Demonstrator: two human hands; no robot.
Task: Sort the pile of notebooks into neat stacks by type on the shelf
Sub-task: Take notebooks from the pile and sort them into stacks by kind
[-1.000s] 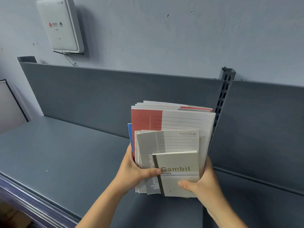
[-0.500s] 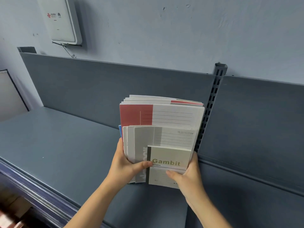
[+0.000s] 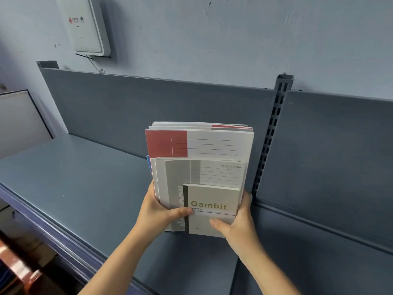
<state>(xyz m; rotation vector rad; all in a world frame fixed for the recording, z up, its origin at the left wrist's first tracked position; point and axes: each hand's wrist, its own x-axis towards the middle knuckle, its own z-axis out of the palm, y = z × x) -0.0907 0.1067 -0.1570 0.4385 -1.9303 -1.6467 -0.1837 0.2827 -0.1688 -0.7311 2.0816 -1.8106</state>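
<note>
The notebook pile (image 3: pixel 200 145) is gripped upright between left hand (image 3: pixel 157 211) and right hand (image 3: pixel 238 222), probably for squaring at the shelf (image 3: pixel 74 177).

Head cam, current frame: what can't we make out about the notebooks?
Head view, the only one:
Most of the blue notebook: behind the red-and-white notebook and grey notebook.
Count behind the red-and-white one: only top edges show.
The grey notebook's title: partly under the Gambit notebook and left hand.
Its small print beside A5: blurred.
</note>
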